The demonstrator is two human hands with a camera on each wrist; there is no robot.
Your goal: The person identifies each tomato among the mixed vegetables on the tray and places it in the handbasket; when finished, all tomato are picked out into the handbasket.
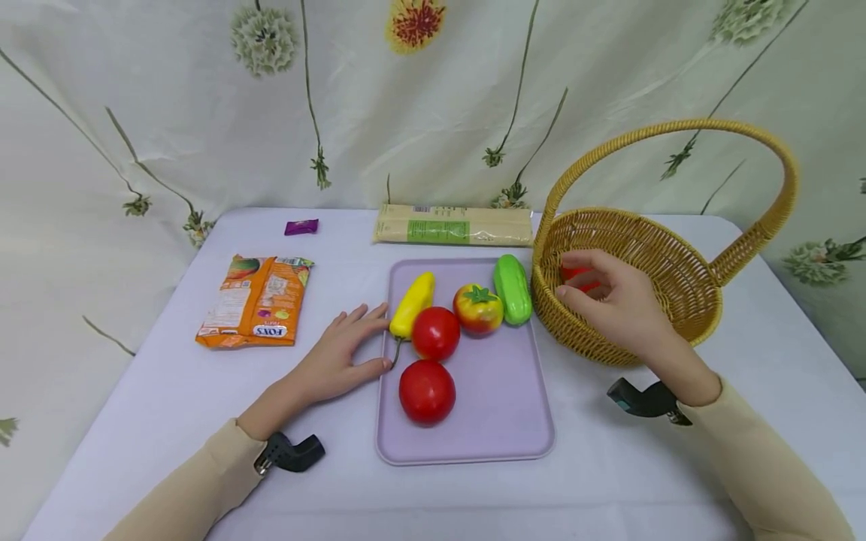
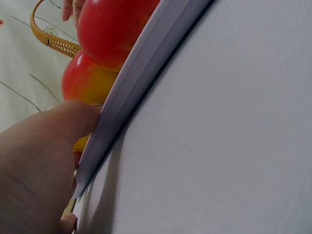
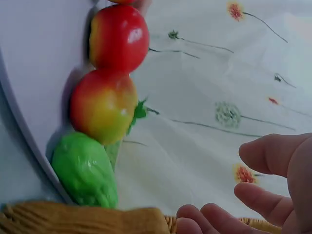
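My left hand (image 1: 341, 353) rests against the left rim of a lilac tray (image 1: 501, 398), fingers spread, thumb at the rim. On the tray lie a yellow chili pepper (image 1: 414, 304), two red tomatoes (image 1: 436, 333), a red-yellow tomato with a green leaf top (image 1: 478, 309), and a green cucumber-like vegetable (image 1: 513, 289). Over the wicker basket (image 1: 609, 346) hovers my right hand (image 1: 619, 300), fingers loosely bent and apart. A red thing (image 1: 583, 278) shows in the basket behind those fingers, partly hidden. The right wrist view finds nothing between thumb and fingers (image 3: 263, 197).
Left of the tray lies an orange snack bag (image 1: 260, 302), with a small purple wrapped sweet (image 1: 301, 227) behind it. A long beige packet with a green label (image 1: 453, 225) lies along the back edge. The basket's tall handle (image 1: 676, 128) arches above it.
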